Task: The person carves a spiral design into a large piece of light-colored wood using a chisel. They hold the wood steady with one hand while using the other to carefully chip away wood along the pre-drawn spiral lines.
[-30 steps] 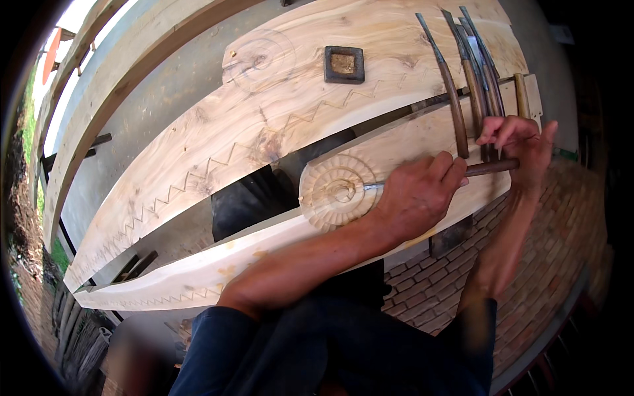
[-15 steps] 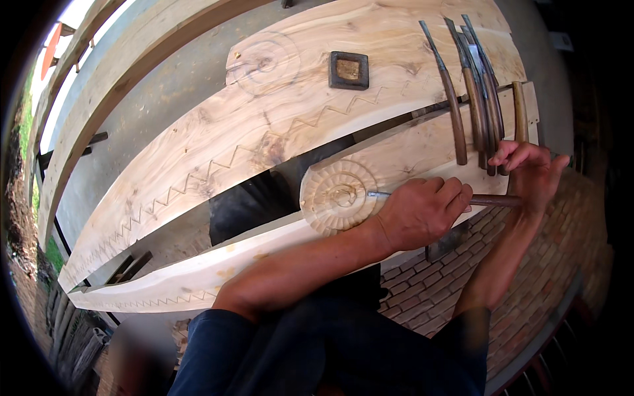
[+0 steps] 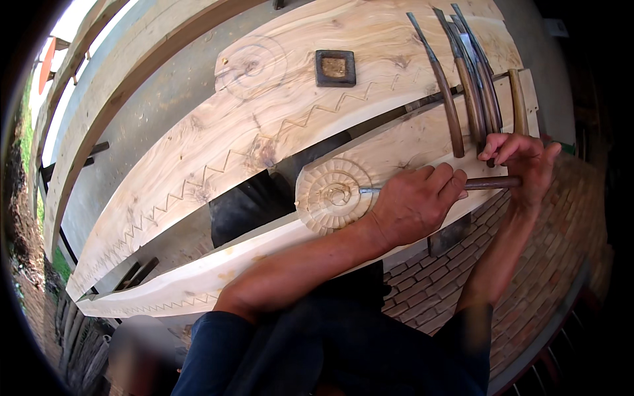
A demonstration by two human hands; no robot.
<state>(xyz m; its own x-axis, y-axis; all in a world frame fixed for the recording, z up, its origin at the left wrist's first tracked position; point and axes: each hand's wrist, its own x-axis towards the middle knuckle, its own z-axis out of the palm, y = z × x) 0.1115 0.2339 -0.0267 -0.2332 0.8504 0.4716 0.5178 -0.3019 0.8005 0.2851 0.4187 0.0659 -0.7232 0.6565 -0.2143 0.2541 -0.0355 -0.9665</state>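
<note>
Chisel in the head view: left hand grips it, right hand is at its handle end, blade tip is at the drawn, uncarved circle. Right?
No, one slip: the head view shows the blade tip at the carved circle. The left hand does grip the chisel, and the right hand is at its handle end.

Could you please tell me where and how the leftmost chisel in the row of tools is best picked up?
The leftmost chisel is probably best gripped midway along its wooden handle, from the left: the other chisels crowd its right side, and its metal blade points away from the person.
</note>
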